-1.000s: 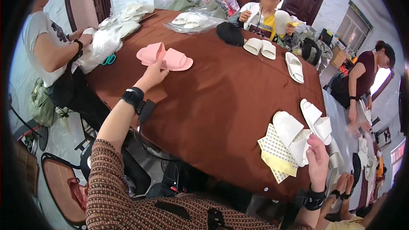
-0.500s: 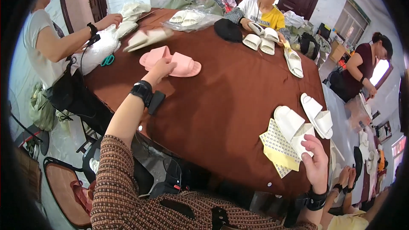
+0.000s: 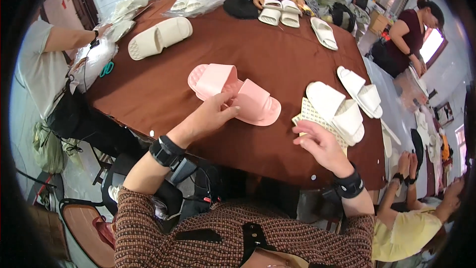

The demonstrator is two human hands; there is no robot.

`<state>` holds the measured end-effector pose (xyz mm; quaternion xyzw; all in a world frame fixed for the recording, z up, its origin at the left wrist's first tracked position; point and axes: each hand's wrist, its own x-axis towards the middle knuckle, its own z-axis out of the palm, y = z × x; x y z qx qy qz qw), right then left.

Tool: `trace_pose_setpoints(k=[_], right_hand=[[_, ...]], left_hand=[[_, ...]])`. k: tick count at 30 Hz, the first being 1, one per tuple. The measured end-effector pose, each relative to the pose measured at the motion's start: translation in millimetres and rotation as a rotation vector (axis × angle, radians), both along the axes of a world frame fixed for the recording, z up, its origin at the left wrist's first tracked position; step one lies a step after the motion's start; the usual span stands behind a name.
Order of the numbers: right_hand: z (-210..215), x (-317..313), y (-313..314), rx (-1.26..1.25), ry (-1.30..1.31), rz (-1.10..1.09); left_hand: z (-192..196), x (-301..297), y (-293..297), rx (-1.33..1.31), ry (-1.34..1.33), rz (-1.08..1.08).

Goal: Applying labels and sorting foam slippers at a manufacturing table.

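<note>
A pair of pink slippers (image 3: 257,103) lies on the brown-covered table in front of me, two slippers end to end. My left hand (image 3: 210,116) is closed at the near inner edge where they meet, thumb and fingers against them. My right hand (image 3: 321,145) hovers with fingers stretched and apart, holding nothing. Beneath and beyond it are sheets of small printed stickers (image 3: 308,111), partly covered by a pair of white slippers (image 3: 325,100). Another pair of white slippers (image 3: 358,92) rests just to their right.
Cream slippers (image 3: 161,37) lie at the far left, near teal scissors (image 3: 106,69) and plastic-wrapped goods (image 3: 94,59). Across the table a person handles white slippers (image 3: 280,12), beside a black cap (image 3: 243,7). Other people stand or sit at left and right.
My left hand has brought the pink slippers rightward and nearer. My right hand has come off the white slippers, moving left. The blurred cream slippers at far left now lie still.
</note>
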<state>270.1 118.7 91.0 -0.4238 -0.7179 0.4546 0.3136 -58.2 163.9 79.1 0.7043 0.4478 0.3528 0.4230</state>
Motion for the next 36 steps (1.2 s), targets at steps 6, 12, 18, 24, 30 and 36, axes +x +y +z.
trace_pose_setpoints(k=[6, 12, 18, 24, 30, 36], right_hand=[[-25, -20, 2, -0.393, 0.262, -0.088], [-31, -25, 7, -0.592, 0.485, -0.161], [-36, -28, 14, -0.636, 0.509, -0.108], [-35, -36, 13, -0.692, 0.491, -0.087], [-28, -43, 8, -0.548, 0.509, -0.062], [-16, -39, 5, -0.478, 0.523, -0.080]], left_hand=[[-9, 11, -25, -0.076, -0.025, -0.028], [-14, 9, -50, -0.047, -0.178, 0.031], [-7, 5, -68, -0.159, -0.359, 0.007], [7, 2, -81, -0.205, -0.441, 0.005], [5, 1, -86, -0.180, -0.351, -0.026], [-11, -22, -74, 0.345, -0.013, 0.406]])
